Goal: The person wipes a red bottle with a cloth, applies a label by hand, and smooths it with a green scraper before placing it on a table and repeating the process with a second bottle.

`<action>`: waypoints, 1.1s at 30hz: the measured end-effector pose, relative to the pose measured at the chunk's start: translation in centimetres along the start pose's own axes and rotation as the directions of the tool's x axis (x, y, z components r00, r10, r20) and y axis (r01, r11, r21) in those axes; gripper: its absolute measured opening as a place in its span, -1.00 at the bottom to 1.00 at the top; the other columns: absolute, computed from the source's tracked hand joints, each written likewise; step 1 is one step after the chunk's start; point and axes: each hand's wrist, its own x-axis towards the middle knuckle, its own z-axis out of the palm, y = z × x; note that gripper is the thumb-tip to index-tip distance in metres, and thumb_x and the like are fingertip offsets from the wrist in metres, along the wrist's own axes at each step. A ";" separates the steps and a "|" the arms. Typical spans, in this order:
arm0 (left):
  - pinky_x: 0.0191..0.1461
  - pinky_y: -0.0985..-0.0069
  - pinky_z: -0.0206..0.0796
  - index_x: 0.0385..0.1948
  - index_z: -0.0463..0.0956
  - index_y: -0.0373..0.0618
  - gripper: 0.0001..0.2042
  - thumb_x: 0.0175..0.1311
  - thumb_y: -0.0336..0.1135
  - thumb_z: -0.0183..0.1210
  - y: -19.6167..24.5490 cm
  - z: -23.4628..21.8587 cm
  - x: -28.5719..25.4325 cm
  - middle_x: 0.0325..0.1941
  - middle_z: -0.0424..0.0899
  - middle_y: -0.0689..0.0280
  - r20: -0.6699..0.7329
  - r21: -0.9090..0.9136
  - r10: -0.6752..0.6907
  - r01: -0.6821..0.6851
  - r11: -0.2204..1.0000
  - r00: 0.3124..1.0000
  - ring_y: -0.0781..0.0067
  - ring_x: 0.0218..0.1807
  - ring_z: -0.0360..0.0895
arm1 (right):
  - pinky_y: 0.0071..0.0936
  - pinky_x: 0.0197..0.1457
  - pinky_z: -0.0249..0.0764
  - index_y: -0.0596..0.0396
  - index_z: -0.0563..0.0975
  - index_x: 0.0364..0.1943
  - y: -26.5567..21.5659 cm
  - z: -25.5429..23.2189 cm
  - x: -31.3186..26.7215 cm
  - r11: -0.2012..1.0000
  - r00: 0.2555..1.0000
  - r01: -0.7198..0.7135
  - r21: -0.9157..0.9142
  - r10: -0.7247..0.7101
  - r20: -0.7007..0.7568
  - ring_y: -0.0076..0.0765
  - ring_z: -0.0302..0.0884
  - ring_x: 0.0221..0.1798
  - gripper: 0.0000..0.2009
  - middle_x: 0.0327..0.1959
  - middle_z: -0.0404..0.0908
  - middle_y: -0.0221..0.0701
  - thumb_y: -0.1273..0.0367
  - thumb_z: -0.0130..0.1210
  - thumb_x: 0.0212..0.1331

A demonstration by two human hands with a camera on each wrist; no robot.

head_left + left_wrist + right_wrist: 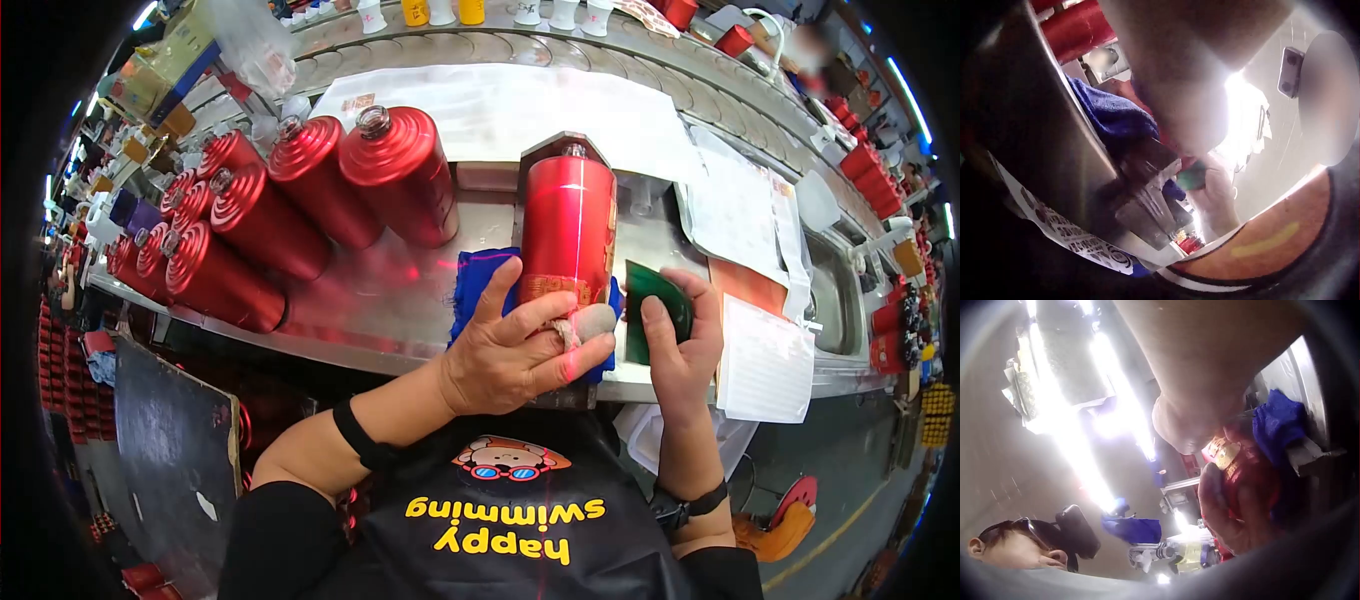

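Observation:
A glossy red bottle [570, 215] lies on its side in a holder, its glass neck pointing away and gold print at its near end. My left hand [510, 345] rests across that near end with fingers fairly straight and thumb raised. One of its fingers wears a grey cover [597, 320] tied with a pale wrap. To the right of the bottle, my right hand [690, 335] pinches a thin dark green scraper [645, 315] between thumb and fingers. Blue cloth [483, 285] lies under the bottle. A red laser line runs along the bottle and over the left hand.
Several red bottles [400, 175] stand on the metal bench to the left. White sheets [520, 110] cover the bench behind. Paper [765, 360] hangs at the right edge, near a sink [838, 295]. A conveyor [640, 55] with small white cups runs along the back.

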 end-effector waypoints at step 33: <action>0.51 -0.17 -0.28 0.41 0.06 -0.39 0.00 0.04 0.09 0.37 0.1 -1.3 -1.5 0.31 0.38 -0.01 0.030 -0.109 -0.446 0.447 0.888 0.894 -0.04 0.32 0.27 | -0.28 -0.21 0.37 0.02 0.64 -0.22 -4.9 1.2 2.6 0.705 0.706 0.639 -0.307 -0.380 0.598 -0.17 0.50 -0.27 -0.61 -0.36 0.52 -0.39 0.50 0.39 -0.30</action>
